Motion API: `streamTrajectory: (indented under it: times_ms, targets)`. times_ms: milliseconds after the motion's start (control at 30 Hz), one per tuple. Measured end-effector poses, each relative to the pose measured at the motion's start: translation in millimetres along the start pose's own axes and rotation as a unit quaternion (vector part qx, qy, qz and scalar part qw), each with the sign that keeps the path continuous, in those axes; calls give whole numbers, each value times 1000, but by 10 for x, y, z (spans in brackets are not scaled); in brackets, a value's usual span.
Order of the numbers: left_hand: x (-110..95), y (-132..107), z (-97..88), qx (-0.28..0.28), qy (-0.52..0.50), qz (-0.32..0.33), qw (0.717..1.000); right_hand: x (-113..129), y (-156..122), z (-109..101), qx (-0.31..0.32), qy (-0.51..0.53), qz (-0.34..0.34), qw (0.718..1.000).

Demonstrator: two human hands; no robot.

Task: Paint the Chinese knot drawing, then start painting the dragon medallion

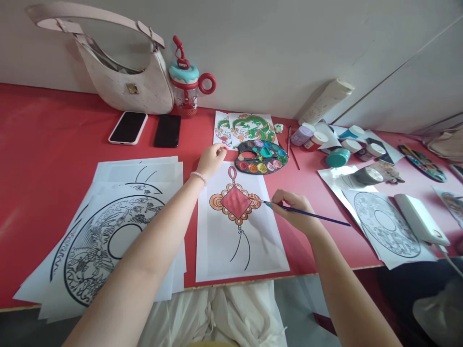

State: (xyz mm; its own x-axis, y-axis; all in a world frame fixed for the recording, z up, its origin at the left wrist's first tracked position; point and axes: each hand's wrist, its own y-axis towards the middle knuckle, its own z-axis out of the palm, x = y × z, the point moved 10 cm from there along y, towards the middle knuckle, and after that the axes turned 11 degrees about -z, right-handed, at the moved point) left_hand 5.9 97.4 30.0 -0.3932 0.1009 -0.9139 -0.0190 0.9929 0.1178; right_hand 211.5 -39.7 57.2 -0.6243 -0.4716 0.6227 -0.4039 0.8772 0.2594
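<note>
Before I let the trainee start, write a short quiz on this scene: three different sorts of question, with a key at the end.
1. Which hand holds the paintbrush?

2. True or false: the diamond in the middle of the drawing under the brush tip is painted green.

3. Fill the gap: the cup with the red handle stands right beside the pale ____.

Key: 1. The right hand. 2. False; it is red. 3. Handbag.

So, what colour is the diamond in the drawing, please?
The diamond is red; the head view shows it.
</note>
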Motion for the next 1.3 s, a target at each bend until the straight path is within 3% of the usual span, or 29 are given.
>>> streamTrajectory:
  times_ms: [833, 1167, 1300]
  targets:
    - [27, 14, 14, 1, 4, -2, 1000, -32, 12, -14, -29, -3, 19, 999]
    - [38, 22, 17, -3, 1, 4, 1000, -156, -85, -172, -59, -15, 54, 997]
    - [46, 21, 25, 0, -5, 6, 1000, -126, -48, -98, -54, 1, 52, 997]
